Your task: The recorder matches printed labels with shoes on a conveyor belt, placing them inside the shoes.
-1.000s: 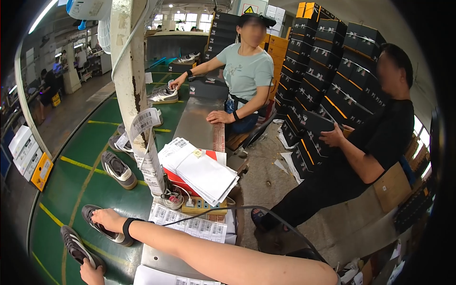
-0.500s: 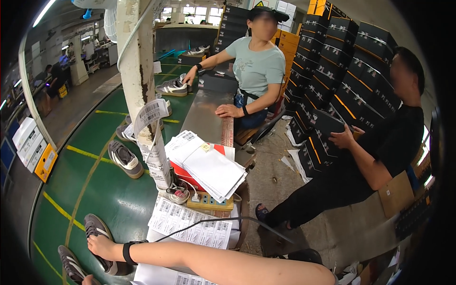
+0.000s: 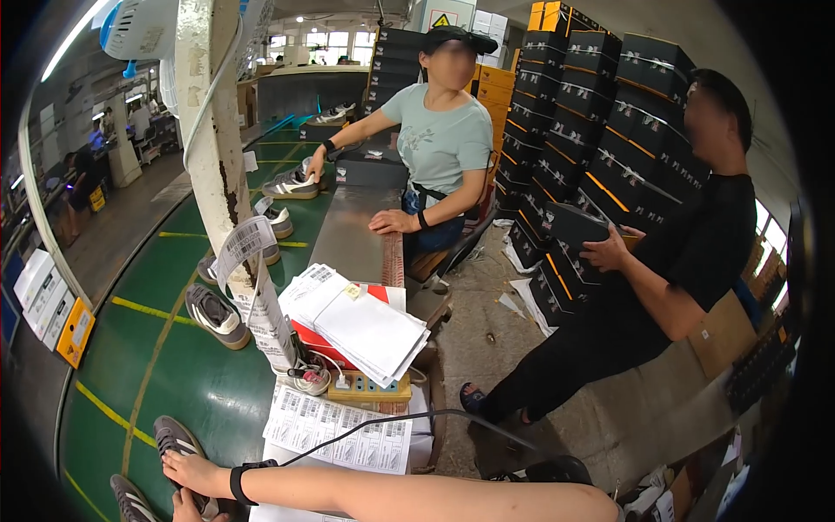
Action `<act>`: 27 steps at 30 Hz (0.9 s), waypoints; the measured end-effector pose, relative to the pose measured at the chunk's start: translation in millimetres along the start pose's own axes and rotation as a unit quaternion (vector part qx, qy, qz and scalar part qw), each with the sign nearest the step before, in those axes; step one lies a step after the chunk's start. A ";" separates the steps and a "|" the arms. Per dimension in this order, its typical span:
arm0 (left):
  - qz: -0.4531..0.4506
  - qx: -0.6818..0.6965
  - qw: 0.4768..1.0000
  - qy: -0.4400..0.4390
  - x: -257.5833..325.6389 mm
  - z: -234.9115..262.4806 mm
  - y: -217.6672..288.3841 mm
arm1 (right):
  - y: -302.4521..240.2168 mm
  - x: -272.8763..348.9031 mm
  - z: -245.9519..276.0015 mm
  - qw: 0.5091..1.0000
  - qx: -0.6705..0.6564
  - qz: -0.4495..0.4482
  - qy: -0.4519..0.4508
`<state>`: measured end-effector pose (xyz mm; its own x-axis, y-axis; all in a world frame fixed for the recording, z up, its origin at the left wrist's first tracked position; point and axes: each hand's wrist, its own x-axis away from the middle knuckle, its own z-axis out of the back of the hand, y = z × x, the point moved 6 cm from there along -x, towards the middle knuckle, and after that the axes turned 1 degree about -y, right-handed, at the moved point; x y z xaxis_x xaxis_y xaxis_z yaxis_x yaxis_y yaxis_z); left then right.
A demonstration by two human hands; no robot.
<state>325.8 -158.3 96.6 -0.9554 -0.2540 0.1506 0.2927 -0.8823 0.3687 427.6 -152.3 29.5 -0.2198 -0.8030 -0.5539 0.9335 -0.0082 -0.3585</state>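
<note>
The right hand [image 3: 196, 474] rests on a grey sneaker [image 3: 174, 438] at seven o'clock on the green belt [image 3: 200, 391]; whether its grip is closed I cannot tell. The left hand [image 3: 184, 506] is barely visible. Best take the shoe firmly at mid-length.

bright even indoor light | ceiling tube [image 3: 65, 39] glows upper left | heavy fisheye bending, black rim | sharp

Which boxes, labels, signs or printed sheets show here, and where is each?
Black boxes: stacked wall, right rear, orange stripes.
Held box: black, in a co-worker's hands.
Label strip: white, hanging on the post.
Paper stack: white, on a red box.
Printed sheet: white, on the table's near end.
Warning sign: yellow triangle, top centre.
</note>
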 end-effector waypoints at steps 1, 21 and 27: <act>-0.006 0.009 1.000 0.027 0.9 1.4 0.7 | 0.3 0.6 1.7 1.000 0.000 -0.003 -0.002; -0.056 0.126 0.983 0.125 -27.0 -30.9 -19.6 | 17.1 8.1 8.2 0.998 0.031 0.013 0.046; 0.003 0.027 1.000 0.010 9.7 -12.8 2.0 | -7.2 17.6 -2.0 0.990 0.008 0.139 0.034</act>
<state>316.6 -167.6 87.0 -0.9541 -0.2672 0.1355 0.2995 -0.8580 0.4173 416.5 -165.2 20.8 0.0283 -0.7331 -0.6795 0.9647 0.1980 -0.1735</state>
